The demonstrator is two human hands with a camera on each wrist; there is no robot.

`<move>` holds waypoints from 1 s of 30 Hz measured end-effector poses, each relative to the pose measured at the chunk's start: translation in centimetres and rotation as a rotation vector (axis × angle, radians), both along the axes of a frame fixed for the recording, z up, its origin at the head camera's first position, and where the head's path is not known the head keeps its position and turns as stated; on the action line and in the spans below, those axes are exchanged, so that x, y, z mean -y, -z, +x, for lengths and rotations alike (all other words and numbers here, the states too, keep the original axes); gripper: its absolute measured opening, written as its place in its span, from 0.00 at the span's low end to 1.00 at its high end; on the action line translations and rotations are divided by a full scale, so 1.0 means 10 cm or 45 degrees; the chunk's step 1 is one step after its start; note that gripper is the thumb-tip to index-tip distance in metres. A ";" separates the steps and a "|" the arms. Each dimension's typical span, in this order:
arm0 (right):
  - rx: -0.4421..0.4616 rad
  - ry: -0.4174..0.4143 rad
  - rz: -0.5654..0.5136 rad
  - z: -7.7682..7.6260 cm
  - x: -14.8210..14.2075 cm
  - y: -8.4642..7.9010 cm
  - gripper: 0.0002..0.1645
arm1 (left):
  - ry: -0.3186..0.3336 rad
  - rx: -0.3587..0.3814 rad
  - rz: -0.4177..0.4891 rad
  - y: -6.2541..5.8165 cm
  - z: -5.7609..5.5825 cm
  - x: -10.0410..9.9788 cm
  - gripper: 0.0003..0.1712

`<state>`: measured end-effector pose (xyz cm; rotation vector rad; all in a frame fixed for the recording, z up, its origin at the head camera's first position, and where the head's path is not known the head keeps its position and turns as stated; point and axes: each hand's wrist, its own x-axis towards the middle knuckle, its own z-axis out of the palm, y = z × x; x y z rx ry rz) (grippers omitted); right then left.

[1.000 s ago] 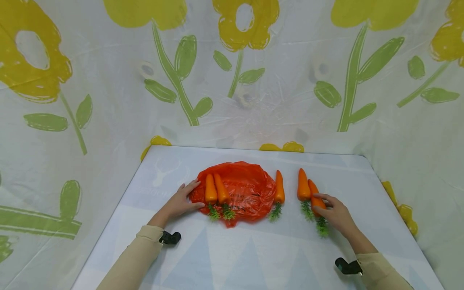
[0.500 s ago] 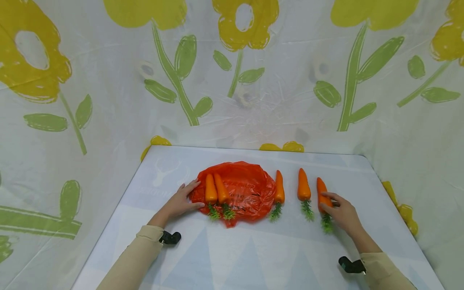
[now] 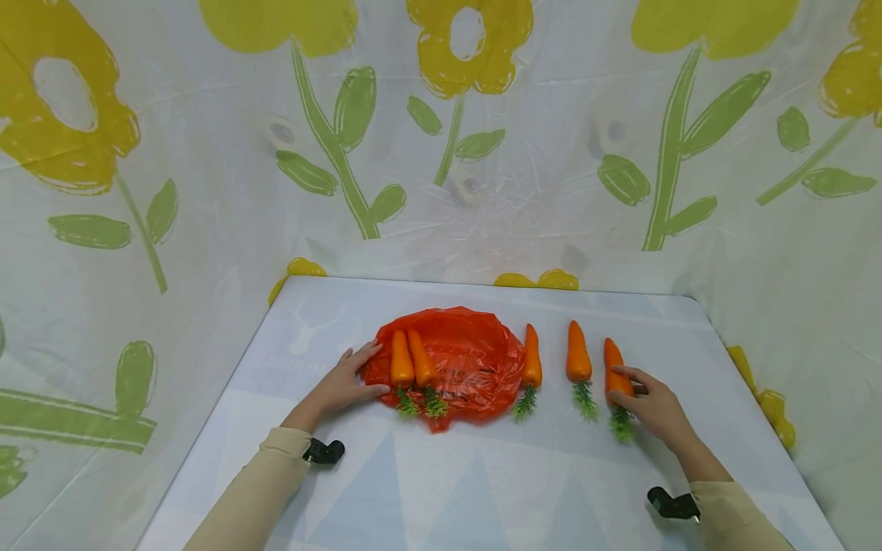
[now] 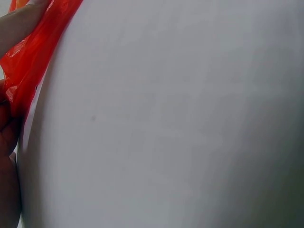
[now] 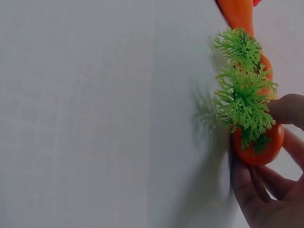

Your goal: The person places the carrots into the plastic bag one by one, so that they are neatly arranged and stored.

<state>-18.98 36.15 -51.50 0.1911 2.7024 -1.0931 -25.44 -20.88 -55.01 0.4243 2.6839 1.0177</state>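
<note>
A red plastic bag (image 3: 475,367) lies spread on the table, with two toy carrots (image 3: 411,360) with green tops on its left part. My left hand (image 3: 344,381) holds the bag's left edge; in the left wrist view the thumb (image 4: 21,26) lies over the red plastic, and the other fingers are partly cut off. At the right, my right hand (image 3: 651,405) grips a toy carrot (image 3: 612,361) between thumb and fingers. The right wrist view shows that carrot's green top (image 5: 244,102) pointing toward the camera. The carrot's tip points away from me.
Another toy carrot (image 3: 531,358) lies at the bag's right edge. One more carrot (image 3: 577,353) lies between it and the held one. The white table (image 3: 441,490) has pale blue triangles. Behind it hangs a flower-printed curtain (image 3: 537,199).
My right hand has moved right with its carrot, apart from the neighbouring carrot it was touching a second ago. The left hand and bag have stayed in place.
</note>
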 end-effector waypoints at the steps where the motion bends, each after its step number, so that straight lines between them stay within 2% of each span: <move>1: -0.001 0.010 0.000 0.00 0.01 0.00 0.43 | 0.003 -0.006 0.002 0.00 0.00 0.00 0.57; 11: -0.079 0.035 0.000 0.02 0.01 0.06 0.43 | 0.013 -0.013 0.014 0.00 0.00 0.00 0.57; 20: -0.092 0.085 -0.018 0.03 0.03 0.09 0.42 | 0.010 0.001 0.013 0.01 0.00 0.00 0.57; 30: -0.125 0.089 -0.034 0.04 0.07 0.07 0.41 | 0.015 -0.011 0.025 0.01 -0.01 0.00 0.57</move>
